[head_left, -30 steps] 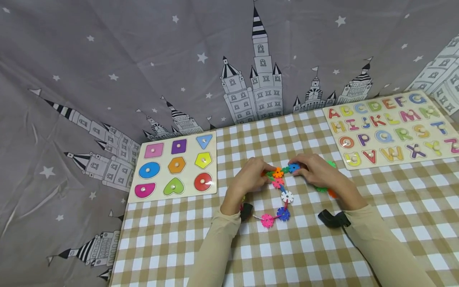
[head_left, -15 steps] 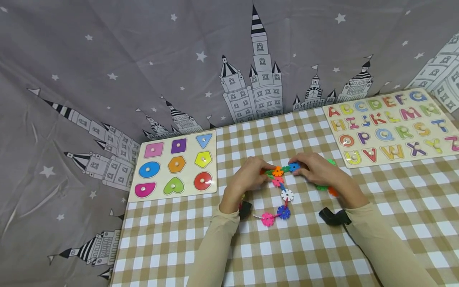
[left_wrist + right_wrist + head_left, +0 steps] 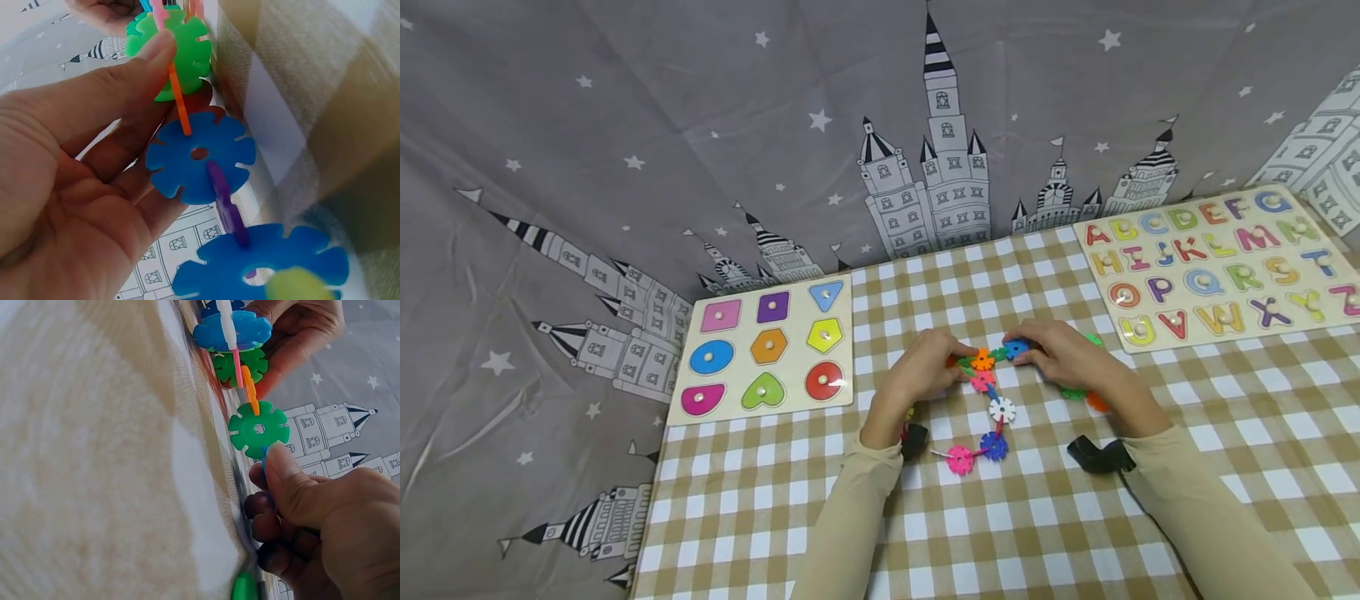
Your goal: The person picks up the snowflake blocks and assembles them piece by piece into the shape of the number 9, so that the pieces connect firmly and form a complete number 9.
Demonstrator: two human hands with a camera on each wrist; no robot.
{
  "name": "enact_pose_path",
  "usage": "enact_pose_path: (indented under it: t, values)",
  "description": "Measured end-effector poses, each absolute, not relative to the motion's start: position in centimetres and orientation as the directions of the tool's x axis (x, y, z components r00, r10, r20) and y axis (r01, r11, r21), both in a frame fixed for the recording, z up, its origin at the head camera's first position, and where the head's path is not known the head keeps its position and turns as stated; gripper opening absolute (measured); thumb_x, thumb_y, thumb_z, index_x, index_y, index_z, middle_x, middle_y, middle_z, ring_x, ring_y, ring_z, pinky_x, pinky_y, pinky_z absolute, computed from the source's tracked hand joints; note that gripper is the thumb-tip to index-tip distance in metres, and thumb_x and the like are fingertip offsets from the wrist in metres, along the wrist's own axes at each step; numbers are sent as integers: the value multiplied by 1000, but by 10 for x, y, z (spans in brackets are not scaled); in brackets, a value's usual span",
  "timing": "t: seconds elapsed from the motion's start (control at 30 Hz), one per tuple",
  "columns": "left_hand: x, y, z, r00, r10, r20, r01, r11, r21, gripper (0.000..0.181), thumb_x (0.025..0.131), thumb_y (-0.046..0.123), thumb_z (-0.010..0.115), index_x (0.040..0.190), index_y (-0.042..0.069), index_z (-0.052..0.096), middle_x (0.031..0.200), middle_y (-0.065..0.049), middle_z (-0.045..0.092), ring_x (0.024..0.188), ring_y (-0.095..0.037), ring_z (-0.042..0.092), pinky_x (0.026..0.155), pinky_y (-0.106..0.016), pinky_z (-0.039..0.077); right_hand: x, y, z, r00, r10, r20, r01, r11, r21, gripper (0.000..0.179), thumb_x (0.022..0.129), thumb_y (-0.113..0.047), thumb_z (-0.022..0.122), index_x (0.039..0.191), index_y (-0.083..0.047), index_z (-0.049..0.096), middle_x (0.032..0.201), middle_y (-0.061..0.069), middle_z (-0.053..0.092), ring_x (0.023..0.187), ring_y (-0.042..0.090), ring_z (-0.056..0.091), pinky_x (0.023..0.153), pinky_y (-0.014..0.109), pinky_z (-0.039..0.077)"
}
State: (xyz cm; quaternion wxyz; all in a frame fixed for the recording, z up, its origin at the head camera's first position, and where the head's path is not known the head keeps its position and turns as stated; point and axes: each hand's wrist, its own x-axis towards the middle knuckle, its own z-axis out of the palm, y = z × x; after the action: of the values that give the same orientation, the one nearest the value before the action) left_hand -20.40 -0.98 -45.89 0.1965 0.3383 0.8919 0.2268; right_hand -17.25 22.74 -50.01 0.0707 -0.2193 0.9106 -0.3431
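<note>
Hardly anything has shifted: left hand (image 3: 925, 367) pinches green notched disc (image 3: 190, 59), right hand (image 3: 1060, 358) grips blue disc (image 3: 1016, 349); linking seems paused.

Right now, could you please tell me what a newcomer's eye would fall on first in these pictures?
Probably the chain of bright notched discs, pinched by the left hand and right hand, below and right of the head view's centre. Next, perhaps, the shape board at left, the letter board at right, and the castle-print backdrop behind.
</note>
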Motion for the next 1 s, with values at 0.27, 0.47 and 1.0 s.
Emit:
enact_pose_path:
  t: [0.27, 0.47, 1.0]
  values:
    - [-204, -10, -459, -709, 669, -221, 475, 686, 552, 35, 87, 10, 73, 121, 11, 70, 113, -6, 70, 84, -14, 52, 70, -20, 38, -171, 229, -498, -896, -445, 17, -356, 694, -626, 33, 93, -15, 66, 123, 0, 62, 115, 15, 66, 104, 29, 62, 94, 51, 48]
    - [-203, -11, -459, -714, 660, -235, 465, 697, 545, 36, 86, 12, 75, 122, 13, 70, 116, -5, 70, 89, -12, 55, 75, -21, 41, -171, 228, -497, -889, -456, 39, -394, 719, -572, 33, 93, -18, 67, 122, -2, 63, 107, 10, 65, 93, 24, 62, 87, 48, 50]
    - [-204, -11, -462, -697, 695, -178, 528, 665, 528, 34, 88, 10, 72, 122, 10, 69, 112, -6, 71, 80, -13, 52, 69, -20, 38, -171, 227, -494, -886, -462, 26, -383, 700, -603, 30, 95, -13, 63, 122, 1, 62, 113, 16, 66, 104, 31, 62, 94, 51, 48]
